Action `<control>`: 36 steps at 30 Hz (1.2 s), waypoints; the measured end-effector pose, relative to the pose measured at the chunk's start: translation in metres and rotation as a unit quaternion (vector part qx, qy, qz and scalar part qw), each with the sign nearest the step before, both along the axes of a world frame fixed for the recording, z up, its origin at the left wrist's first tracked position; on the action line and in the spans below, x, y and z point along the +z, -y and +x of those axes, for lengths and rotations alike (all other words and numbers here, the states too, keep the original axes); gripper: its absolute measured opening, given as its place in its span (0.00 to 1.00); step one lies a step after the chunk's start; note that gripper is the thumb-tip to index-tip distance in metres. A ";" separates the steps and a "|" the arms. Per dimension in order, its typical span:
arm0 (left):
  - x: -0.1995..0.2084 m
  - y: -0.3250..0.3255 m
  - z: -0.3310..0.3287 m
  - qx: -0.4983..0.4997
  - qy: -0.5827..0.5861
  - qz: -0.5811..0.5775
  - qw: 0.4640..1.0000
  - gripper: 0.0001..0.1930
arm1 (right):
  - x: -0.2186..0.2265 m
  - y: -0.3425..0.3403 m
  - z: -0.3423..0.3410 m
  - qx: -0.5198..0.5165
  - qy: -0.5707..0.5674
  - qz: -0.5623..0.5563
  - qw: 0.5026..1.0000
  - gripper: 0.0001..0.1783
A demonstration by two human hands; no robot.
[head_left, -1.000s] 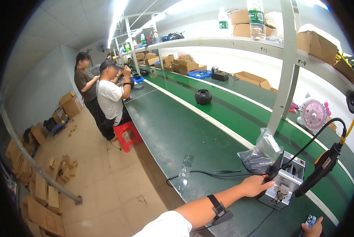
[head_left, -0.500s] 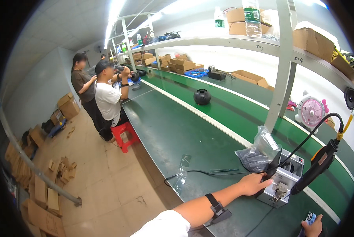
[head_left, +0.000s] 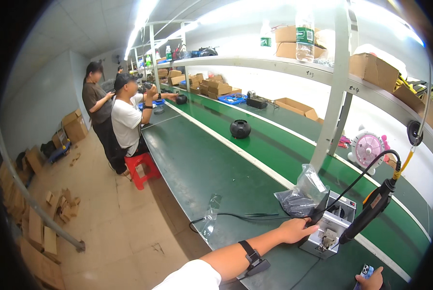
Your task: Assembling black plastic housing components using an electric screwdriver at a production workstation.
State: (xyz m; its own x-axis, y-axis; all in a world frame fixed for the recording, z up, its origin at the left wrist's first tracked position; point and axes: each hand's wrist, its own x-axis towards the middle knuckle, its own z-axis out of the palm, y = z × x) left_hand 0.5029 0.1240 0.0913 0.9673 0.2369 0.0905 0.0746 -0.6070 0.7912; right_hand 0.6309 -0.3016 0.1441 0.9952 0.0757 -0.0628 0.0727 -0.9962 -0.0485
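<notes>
My left hand (head_left: 295,230) reaches to the near side of a silver box-shaped machine (head_left: 323,237). Its fingers go round a black flat thing (head_left: 319,212) standing against the machine; its kind cannot be made out, and the fingertips are partly hidden. My right hand (head_left: 375,279), low at the right edge, grips a phone (head_left: 366,271) with a blue patterned case. A black electric screwdriver (head_left: 371,212) hangs tilted just right of the machine, its cable running up. A clear plastic bag (head_left: 301,197) with dark contents lies behind my left hand.
A black round housing (head_left: 240,129) sits on the green belt (head_left: 274,145). A steel post (head_left: 333,87) rises beyond the machine, near a pink fan (head_left: 368,146). A loose black cable (head_left: 236,215) crosses the table. A seated co-worker (head_left: 128,108) and a standing person (head_left: 96,99) are at the far left.
The view has shifted, so most things appear lower and further left. The seated co-worker's arm now extends to a black round piece at the belt. Both my hands keep their holds.
</notes>
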 end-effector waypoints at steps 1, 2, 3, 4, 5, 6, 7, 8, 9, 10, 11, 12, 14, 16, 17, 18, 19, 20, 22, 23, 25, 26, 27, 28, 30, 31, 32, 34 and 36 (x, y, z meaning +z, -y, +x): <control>-0.002 -0.002 -0.001 0.007 0.003 -0.002 1.000 0.46 | -0.004 -0.002 0.002 0.002 -0.001 0.002 1.000 0.64; -0.004 -0.003 -0.004 0.009 0.003 0.000 1.000 0.46 | -0.008 -0.003 0.005 -0.001 -0.021 0.005 1.000 0.64; 0.001 -0.002 -0.004 -0.002 -0.008 -0.010 1.000 0.45 | -0.006 0.000 0.007 -0.008 -0.032 0.009 0.999 0.65; 0.007 0.001 -0.005 -0.012 -0.019 -0.020 1.000 0.45 | -0.005 0.002 0.008 -0.015 -0.043 0.014 0.999 0.65; 0.008 0.002 -0.005 -0.014 -0.011 -0.016 1.000 0.45 | -0.005 0.003 0.006 -0.014 -0.030 0.000 0.999 0.65; 0.002 -0.001 -0.007 -0.006 -0.013 -0.038 0.999 0.43 | -0.004 -0.001 0.005 -0.011 -0.023 0.004 1.000 0.65; 0.000 0.000 -0.005 -0.005 -0.015 -0.061 0.998 0.41 | -0.002 0.000 0.004 -0.006 -0.029 -0.001 1.000 0.67; -0.004 -0.001 -0.005 -0.007 0.006 -0.082 0.997 0.38 | -0.001 0.001 0.003 -0.001 -0.036 -0.006 0.999 0.69; 0.003 0.001 -0.007 -0.023 -0.001 -0.091 0.996 0.37 | -0.004 0.005 0.004 -0.002 -0.032 -0.008 0.999 0.72; 0.012 -0.002 -0.011 -0.035 -0.006 -0.098 0.995 0.35 | -0.001 0.003 0.002 -0.007 -0.023 -0.005 1.000 0.72; 0.003 -0.004 -0.008 -0.033 -0.010 -0.121 0.992 0.33 | 0.002 0.000 -0.002 -0.008 -0.039 -0.011 0.999 0.72; 0.001 -0.006 -0.006 -0.039 -0.002 -0.119 0.992 0.33 | 0.004 -0.001 -0.003 -0.010 -0.055 -0.017 0.998 0.72; -0.007 -0.009 -0.007 -0.049 0.009 -0.160 0.986 0.30 | 0.006 -0.002 0.000 -0.010 -0.062 -0.025 0.998 0.71; -0.006 -0.015 -0.020 -0.045 0.003 -0.179 0.983 0.30 | 0.016 -0.015 -0.011 0.017 -0.070 -0.039 0.997 0.71; 0.000 -0.014 -0.026 -0.044 -0.010 -0.175 0.984 0.30 | 0.017 -0.014 -0.013 0.016 -0.073 -0.039 0.996 0.68; 0.007 -0.014 -0.034 -0.042 -0.024 -0.169 0.984 0.30 | 0.016 -0.013 -0.014 0.014 -0.069 -0.038 0.997 0.68; 0.011 -0.014 -0.043 -0.045 -0.021 -0.170 0.984 0.30 | 0.014 -0.010 -0.014 0.020 -0.062 -0.034 0.997 0.68; 0.013 -0.014 -0.055 -0.049 -0.009 -0.067 0.996 0.30 | 0.013 -0.006 -0.016 0.026 -0.056 -0.030 0.998 0.67; 0.023 -0.012 -0.089 -0.039 -0.005 0.011 0.999 0.30 | 0.021 -0.009 -0.020 0.032 -0.070 -0.040 0.996 0.64; 0.027 -0.009 -0.110 -0.029 -0.014 -0.014 0.999 0.29 | 0.022 -0.009 -0.020 0.038 -0.078 -0.047 0.995 0.64; 0.015 -0.012 -0.143 -0.005 0.028 -0.108 0.994 0.28 | 0.034 -0.014 -0.032 0.040 -0.095 -0.056 0.993 0.60; 0.012 -0.011 -0.160 0.049 0.020 -0.081 0.995 0.27 | 0.020 -0.007 -0.023 0.040 -0.099 -0.056 0.993 0.60; 0.015 -0.007 -0.175 0.100 0.013 -0.053 0.993 0.26 | -0.003 0.003 -0.007 0.055 -0.037 -0.027 0.997 0.55; 0.011 -0.007 -0.184 0.095 0.007 -0.051 0.994 0.26 | -0.019 0.012 0.000 0.066 0.024 0.002 0.998 0.49; -0.006 0.000 -0.209 0.224 0.087 0.042 0.970 0.26 | -0.013 0.004 -0.003 0.065 0.010 -0.015 0.998 0.47; -0.009 0.005 -0.214 0.248 0.124 0.057 0.959 0.24 | -0.010 0.003 -0.005 0.065 0.010 -0.010 0.998 0.47; -0.009 0.007 -0.214 0.246 0.116 0.058 0.961 0.24 | -0.012 0.004 0.000 0.062 0.001 -0.010 0.998 0.49; -0.006 0.012 -0.206 0.289 0.108 0.071 0.949 0.21 | -0.012 0.005 0.002 0.059 -0.001 -0.012 0.998 0.50; -0.007 0.010 -0.198 0.275 0.099 0.135 0.947 0.20 | -0.017 0.006 0.005 0.056 -0.004 -0.015 0.998 0.51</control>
